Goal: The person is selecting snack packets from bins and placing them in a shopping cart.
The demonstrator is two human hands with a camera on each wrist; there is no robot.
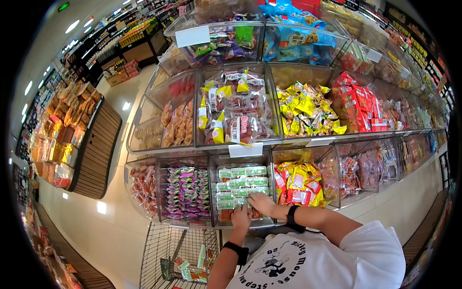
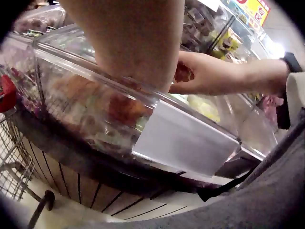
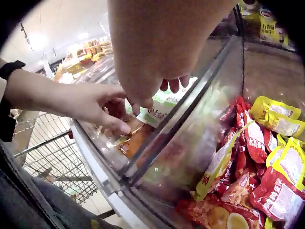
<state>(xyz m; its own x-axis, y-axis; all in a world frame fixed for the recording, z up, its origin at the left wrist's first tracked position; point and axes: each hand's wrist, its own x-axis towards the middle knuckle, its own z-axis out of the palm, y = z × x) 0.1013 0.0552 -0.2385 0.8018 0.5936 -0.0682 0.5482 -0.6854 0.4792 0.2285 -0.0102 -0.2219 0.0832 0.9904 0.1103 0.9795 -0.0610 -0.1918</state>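
Observation:
Green-and-white snack packets [image 1: 242,183] with brown contents lie in rows in a clear bin at the front middle. My left hand [image 1: 241,219] reaches into the near end of this bin. From the right, my right hand [image 1: 262,204] lies over the packets, its fingers pointing left beside the left hand. In the right wrist view the left thumb and fingers [image 3: 123,127] are spread at a packet's edge; I cannot tell whether they pinch it. Right fingertips touch a white-and-green packet [image 3: 159,107] there, the other fingers hanging loosely. The left hand's fingers are hidden in the left wrist view.
Clear dividers separate the bin from purple-green packets [image 1: 187,192] on its left and red-yellow packets [image 1: 299,185] on its right. A wire shopping cart [image 1: 159,250] stands below left, holding several similar green-white packets. More snack bins rise behind.

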